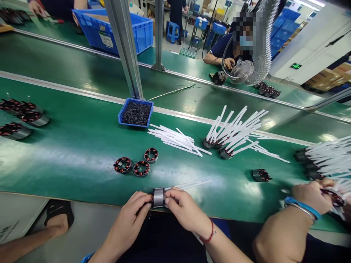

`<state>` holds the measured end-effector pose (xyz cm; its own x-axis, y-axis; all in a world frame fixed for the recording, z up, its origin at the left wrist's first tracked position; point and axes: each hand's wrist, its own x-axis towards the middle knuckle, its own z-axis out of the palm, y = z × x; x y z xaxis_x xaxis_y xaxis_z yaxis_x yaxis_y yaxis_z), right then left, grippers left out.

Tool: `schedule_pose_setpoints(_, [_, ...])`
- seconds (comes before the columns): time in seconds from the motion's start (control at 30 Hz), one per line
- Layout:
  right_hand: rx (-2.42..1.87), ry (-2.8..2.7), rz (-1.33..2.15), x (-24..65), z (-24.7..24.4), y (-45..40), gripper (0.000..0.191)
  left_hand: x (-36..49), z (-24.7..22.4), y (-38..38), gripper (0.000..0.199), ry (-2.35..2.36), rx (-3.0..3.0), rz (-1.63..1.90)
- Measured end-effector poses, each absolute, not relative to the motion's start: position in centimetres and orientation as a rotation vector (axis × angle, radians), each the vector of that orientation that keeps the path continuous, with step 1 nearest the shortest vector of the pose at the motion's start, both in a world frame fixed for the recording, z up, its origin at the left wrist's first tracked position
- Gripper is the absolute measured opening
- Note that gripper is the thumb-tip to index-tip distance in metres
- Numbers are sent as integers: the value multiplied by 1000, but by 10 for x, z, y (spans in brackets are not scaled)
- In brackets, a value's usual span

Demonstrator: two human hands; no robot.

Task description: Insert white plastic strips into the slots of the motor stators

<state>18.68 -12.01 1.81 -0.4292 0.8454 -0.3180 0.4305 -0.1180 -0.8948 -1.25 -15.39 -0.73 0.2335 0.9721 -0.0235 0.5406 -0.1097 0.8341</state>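
Note:
At the table's near edge a motor stator (158, 197) lies on its side, its grey laminated wall facing up. My left hand (136, 210) grips its left end with thumb and fingers. On the other end my right hand (182, 208) is closed, with fingertips at the rim. White strips (192, 185) stick out to the right from behind my right fingers; whether they sit in the stator or in my fingers I cannot tell. Just beyond are three copper-wound stators, among them a left one (123, 165), a middle one (142, 168) and a smaller-looking one (151, 155).
A blue tray (120, 118) of short black tubes stands by the metal post (124, 47). Loose white strips (175, 138) lie right of it, near stators (226, 153) bristling with strips. A co-worker's hands (312, 197) hold a stator at right. More stators (15, 131) sit far left.

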Motion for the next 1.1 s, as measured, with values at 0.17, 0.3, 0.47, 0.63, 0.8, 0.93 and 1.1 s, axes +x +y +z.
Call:
schedule_pose_setpoints(0.17, [-1369, -1420, 1817, 185, 6, -121, 18, -5, -9, -160, 16, 1458, 1672, 826])
schedule_pose_setpoints(0.3, [-1340, -1210, 1935, 181, 3, -125, 20, 2, -8, -161, 19, 1507, 1656, 949])
schedule_pose_setpoints(0.47, [-1338, -1162, 1874, 178, 4, -131, 19, 8, -8, -160, 18, 1547, 1677, 1052])
schedule_pose_setpoints(0.63, [-1466, -1399, 1696, 181, 3, -133, 16, 5, -2, -156, 23, 1541, 1623, 927])
schedule_pose_setpoints(0.8, [-1578, -1707, 1423, 177, 13, -134, 11, 1, 1, -153, 15, 1550, 1646, 747])
schedule_pose_setpoints(0.93, [-1633, -1780, 1288, 175, 18, -135, 10, 2, -2, -153, 12, 1557, 1626, 685])
schedule_pose_setpoints(1.1, [-1583, -1836, 1339, 180, 22, -137, 17, 4, -2, -154, 11, 1572, 1608, 694])
